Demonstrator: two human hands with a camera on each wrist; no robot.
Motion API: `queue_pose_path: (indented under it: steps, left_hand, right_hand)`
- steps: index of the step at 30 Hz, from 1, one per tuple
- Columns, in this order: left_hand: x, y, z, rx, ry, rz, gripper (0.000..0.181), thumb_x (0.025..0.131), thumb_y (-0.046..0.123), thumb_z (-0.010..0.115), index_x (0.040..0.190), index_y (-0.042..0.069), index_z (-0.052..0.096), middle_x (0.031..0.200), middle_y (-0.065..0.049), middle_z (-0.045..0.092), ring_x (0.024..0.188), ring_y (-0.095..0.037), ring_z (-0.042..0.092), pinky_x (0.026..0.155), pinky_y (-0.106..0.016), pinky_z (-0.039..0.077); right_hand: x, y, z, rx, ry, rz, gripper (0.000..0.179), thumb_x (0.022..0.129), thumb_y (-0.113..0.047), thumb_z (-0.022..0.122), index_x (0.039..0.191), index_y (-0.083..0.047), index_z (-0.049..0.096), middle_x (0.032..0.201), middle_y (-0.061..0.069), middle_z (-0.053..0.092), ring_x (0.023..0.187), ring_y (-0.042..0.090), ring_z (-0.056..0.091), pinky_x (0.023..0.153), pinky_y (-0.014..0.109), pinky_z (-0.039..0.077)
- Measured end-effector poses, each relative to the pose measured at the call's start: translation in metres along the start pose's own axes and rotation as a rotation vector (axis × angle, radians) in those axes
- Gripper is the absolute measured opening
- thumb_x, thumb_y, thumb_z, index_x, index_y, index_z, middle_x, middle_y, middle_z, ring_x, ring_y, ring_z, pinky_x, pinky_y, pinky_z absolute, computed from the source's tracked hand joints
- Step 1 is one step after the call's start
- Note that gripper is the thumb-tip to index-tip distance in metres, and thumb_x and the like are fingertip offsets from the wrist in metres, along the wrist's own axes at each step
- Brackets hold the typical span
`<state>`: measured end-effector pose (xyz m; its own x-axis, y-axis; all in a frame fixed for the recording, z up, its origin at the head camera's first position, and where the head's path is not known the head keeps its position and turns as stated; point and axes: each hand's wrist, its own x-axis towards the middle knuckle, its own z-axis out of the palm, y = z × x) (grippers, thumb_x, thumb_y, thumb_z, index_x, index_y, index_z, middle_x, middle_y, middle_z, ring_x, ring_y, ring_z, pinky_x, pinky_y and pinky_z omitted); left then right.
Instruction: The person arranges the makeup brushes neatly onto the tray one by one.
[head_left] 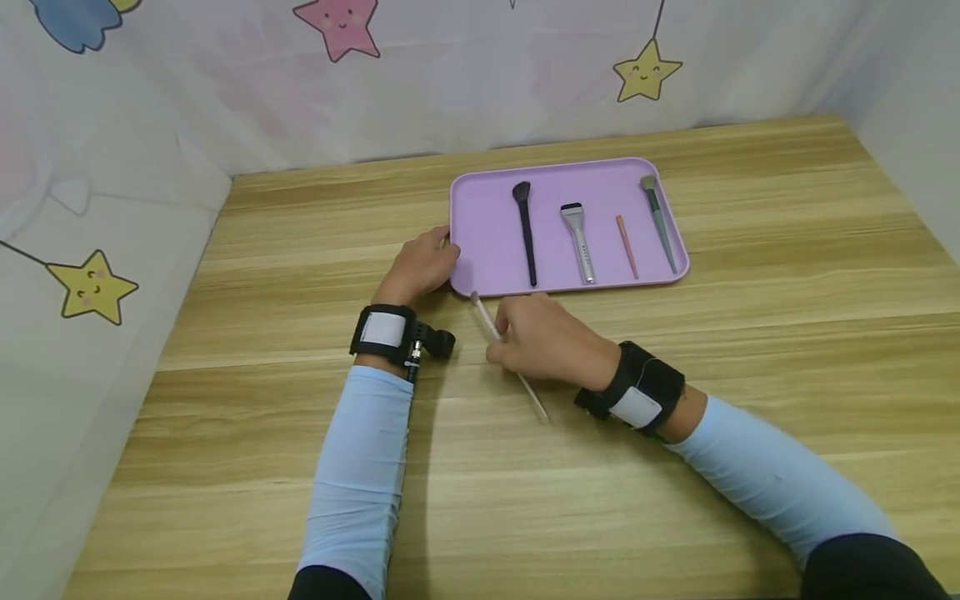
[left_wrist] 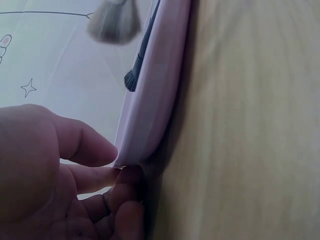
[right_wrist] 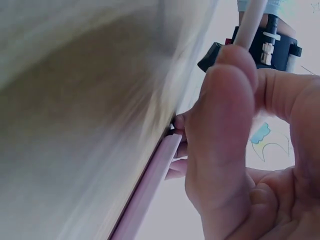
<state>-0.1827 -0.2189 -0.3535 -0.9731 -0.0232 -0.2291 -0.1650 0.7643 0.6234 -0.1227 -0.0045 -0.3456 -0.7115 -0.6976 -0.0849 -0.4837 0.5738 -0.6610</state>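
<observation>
My left hand (head_left: 418,265) pinches the left end of a lilac tray (head_left: 486,229), thumb at the rim and fingers curled beneath it in the left wrist view. My right hand (head_left: 546,335) pinches a slim white makeup brush (head_left: 486,317) between thumb and fingers. This brush slants over the table just in front of the tray, its bristle end pointing toward the tray's near left corner. Its soft bristles (left_wrist: 116,24) show large in the left wrist view. Lying in the tray are a black angled brush (head_left: 526,233), a silver flat brush (head_left: 579,242), a small pink stick-like tool (head_left: 627,247) and a green-handled brush (head_left: 658,221).
The tray lies on a wood-grain table (head_left: 300,433), toward its back edge. Behind stands a white curtain (head_left: 450,100) printed with stars, which also runs along the left side. Both wrists carry black straps with cameras.
</observation>
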Motion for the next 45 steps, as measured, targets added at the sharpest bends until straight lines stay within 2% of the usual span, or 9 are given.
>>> queue_pose_path:
  steps: [6, 20, 35, 45]
  left_hand:
    - [-0.001, 0.002, 0.001, -0.001, -0.002, -0.003, 0.062, 0.099, 0.027, 0.036, 0.157, 0.006, 0.035, 0.156, -0.015, 0.040, 0.140, -0.030, 0.037, 0.113, -0.046, 0.030]
    - [-0.002, 0.002, 0.000, -0.006, -0.005, -0.010, 0.065, 0.097, 0.027, 0.039, 0.157, 0.005, 0.034, 0.157, -0.016, 0.039, 0.139, -0.031, 0.038, 0.113, -0.046, 0.030]
    - [-0.003, 0.003, 0.000, -0.031, -0.002, -0.016, 0.064, 0.097, 0.027, 0.041, 0.157, 0.005, 0.034, 0.155, -0.016, 0.041, 0.131, -0.030, 0.043, 0.112, -0.046, 0.032]
    - [-0.004, 0.002, 0.000, -0.018, -0.001, -0.014, 0.064, 0.097, 0.028, 0.041, 0.157, 0.005, 0.034, 0.156, -0.016, 0.040, 0.132, -0.030, 0.042, 0.112, -0.046, 0.032]
  right_hand:
    - [0.001, 0.001, -0.005, 0.084, -0.034, 0.050, 0.014, 0.089, -0.015, 0.064, 0.096, -0.002, 0.063, 0.051, 0.000, 0.059, 0.041, 0.012, 0.058, 0.043, 0.029, 0.045]
    - [0.001, 0.000, -0.010, 0.111, -0.030, 0.062, 0.023, 0.093, -0.013, 0.061, 0.112, 0.000, 0.062, 0.049, 0.001, 0.058, 0.040, 0.014, 0.058, 0.041, 0.028, 0.043]
    - [0.006, 0.005, -0.014, 0.116, -0.008, 0.046, 0.032, 0.095, -0.014, 0.054, 0.121, 0.003, 0.058, 0.049, -0.001, 0.061, 0.042, 0.014, 0.061, 0.043, 0.028, 0.041]
    - [0.010, 0.007, -0.016, 0.140, 0.021, 0.046, 0.031, 0.095, -0.012, 0.053, 0.121, 0.003, 0.059, 0.052, -0.001, 0.062, 0.044, 0.015, 0.062, 0.044, 0.029, 0.044]
